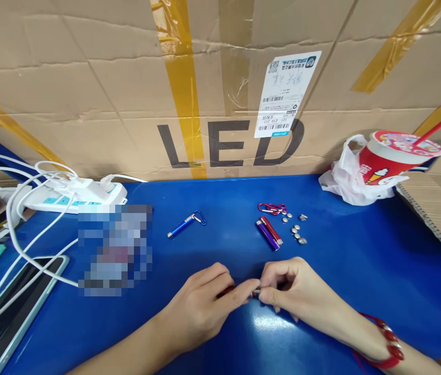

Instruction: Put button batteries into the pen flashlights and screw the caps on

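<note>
My left hand [200, 307] and my right hand [294, 289] meet low over the blue table [361, 260], both pinched on a small red keychain flashlight [254, 294] that shows only as a sliver between the fingertips. Farther back lie a blue keychain flashlight [183, 225] with a clip, a purple and a red flashlight [269, 233] side by side, red and blue clips [272, 208], and several silver button cells [295, 229].
A big cardboard box [220, 88] marked LED walls off the back. A white power strip [75, 195] with cables sits at left, a phone [13, 307] below it. A red paper cup [392, 156] on a plastic bag stands at right, beside corrugated cardboard [439, 213].
</note>
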Action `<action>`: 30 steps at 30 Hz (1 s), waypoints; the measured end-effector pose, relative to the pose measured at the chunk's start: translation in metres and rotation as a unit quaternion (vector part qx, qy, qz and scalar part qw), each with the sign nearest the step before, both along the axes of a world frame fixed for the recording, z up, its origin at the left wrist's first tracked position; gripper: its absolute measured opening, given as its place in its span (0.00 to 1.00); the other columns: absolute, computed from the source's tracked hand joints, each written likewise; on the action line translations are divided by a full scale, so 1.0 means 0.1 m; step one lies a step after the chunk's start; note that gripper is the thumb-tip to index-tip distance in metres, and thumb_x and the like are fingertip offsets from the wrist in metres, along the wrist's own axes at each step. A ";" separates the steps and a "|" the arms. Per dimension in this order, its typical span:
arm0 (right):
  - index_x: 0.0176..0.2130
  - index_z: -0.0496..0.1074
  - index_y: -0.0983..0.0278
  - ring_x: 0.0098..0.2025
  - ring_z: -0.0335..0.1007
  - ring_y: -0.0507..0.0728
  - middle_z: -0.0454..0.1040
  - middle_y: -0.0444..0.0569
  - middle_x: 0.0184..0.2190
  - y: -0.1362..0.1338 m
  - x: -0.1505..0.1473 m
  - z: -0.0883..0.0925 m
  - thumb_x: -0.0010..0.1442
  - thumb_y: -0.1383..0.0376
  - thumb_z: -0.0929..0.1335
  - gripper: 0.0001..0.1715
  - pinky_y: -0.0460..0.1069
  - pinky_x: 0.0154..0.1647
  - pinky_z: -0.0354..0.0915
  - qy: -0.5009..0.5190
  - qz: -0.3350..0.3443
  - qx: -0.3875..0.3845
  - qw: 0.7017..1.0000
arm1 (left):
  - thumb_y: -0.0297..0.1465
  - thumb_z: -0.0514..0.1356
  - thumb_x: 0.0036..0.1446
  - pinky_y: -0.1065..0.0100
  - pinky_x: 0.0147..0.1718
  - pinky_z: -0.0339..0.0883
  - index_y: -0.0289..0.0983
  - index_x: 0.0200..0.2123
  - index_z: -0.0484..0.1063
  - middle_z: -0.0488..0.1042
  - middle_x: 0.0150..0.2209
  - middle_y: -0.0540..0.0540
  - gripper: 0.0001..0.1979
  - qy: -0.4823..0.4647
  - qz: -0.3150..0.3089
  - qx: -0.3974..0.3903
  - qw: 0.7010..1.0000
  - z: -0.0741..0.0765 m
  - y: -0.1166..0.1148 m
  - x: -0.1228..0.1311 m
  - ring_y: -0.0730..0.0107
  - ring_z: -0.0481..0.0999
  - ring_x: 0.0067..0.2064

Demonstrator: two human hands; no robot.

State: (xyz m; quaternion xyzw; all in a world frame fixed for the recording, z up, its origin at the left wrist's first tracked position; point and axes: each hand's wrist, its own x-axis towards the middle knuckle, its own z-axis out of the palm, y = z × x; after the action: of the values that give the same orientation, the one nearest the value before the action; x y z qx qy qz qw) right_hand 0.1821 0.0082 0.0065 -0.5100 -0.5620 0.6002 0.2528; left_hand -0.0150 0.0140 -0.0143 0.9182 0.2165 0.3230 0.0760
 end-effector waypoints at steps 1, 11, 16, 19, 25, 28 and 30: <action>0.20 0.71 0.66 0.15 0.52 0.44 0.63 0.38 0.13 0.00 0.00 0.00 0.48 0.66 0.70 0.08 0.40 0.12 0.49 0.003 0.003 -0.017 1.000 | 0.20 0.49 0.61 0.69 0.26 0.66 0.29 0.48 0.67 0.68 0.25 0.46 0.14 0.001 0.000 0.005 1.000 -0.01 0.00 0.00 0.69 0.64 0.28; 0.23 0.72 0.66 0.15 0.57 0.45 0.66 0.40 0.14 0.02 -0.01 -0.01 0.52 0.59 0.69 0.13 0.40 0.12 0.53 -0.030 0.002 0.049 0.998 | 0.21 0.51 0.60 0.68 0.28 0.65 0.30 0.45 0.68 0.70 0.27 0.44 0.12 -0.026 0.026 -0.102 0.994 0.00 -0.01 0.03 0.68 0.64 0.29; 0.26 0.75 0.63 0.21 0.65 0.49 0.72 0.44 0.20 0.02 0.03 -0.02 0.52 0.60 0.71 0.08 0.43 0.21 0.64 -0.092 -0.035 0.272 0.957 | 0.23 0.50 0.62 0.67 0.31 0.64 0.31 0.48 0.67 0.73 0.31 0.43 0.12 -0.047 0.025 -0.161 0.986 0.01 0.00 0.03 0.69 0.64 0.30; 0.29 0.75 0.62 0.21 0.67 0.49 0.74 0.44 0.24 0.01 0.06 -0.04 0.52 0.62 0.71 0.06 0.43 0.22 0.67 -0.092 -0.041 0.352 0.931 | 0.23 0.49 0.62 0.67 0.32 0.63 0.32 0.46 0.68 0.73 0.33 0.44 0.12 -0.054 0.027 -0.191 0.980 0.02 0.02 0.03 0.70 0.64 0.30; 0.37 0.76 0.60 0.28 0.72 0.48 0.75 0.45 0.32 -0.03 0.13 -0.02 0.57 0.69 0.67 0.09 0.42 0.27 0.67 -0.152 0.052 0.518 0.840 | 0.24 0.49 0.63 0.68 0.31 0.61 0.33 0.41 0.69 0.72 0.31 0.45 0.10 -0.062 0.021 -0.231 0.971 0.05 0.01 0.05 0.71 0.63 0.29; 0.38 0.76 0.60 0.27 0.72 0.48 0.75 0.45 0.32 -0.04 0.15 -0.01 0.59 0.70 0.65 0.11 0.41 0.25 0.65 -0.174 0.070 0.552 0.813 | 0.24 0.48 0.63 0.68 0.31 0.60 0.32 0.38 0.69 0.69 0.27 0.47 0.10 -0.039 0.013 -0.254 0.966 0.08 0.01 0.06 0.71 0.62 0.28; 0.37 0.75 0.61 0.28 0.72 0.48 0.76 0.46 0.31 -0.04 0.16 -0.02 0.59 0.71 0.65 0.11 0.41 0.25 0.65 -0.167 0.072 0.562 0.807 | 0.24 0.47 0.63 0.68 0.31 0.60 0.32 0.37 0.69 0.68 0.26 0.48 0.10 -0.025 0.001 -0.270 0.963 0.11 0.00 0.05 0.71 0.61 0.28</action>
State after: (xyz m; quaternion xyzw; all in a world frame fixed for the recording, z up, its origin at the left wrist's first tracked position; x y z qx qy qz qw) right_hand 0.1981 0.0042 0.0049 -0.3292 -0.8699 0.1016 0.3530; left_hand -0.0097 0.0142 -0.0038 0.8548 0.2951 0.2756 0.3260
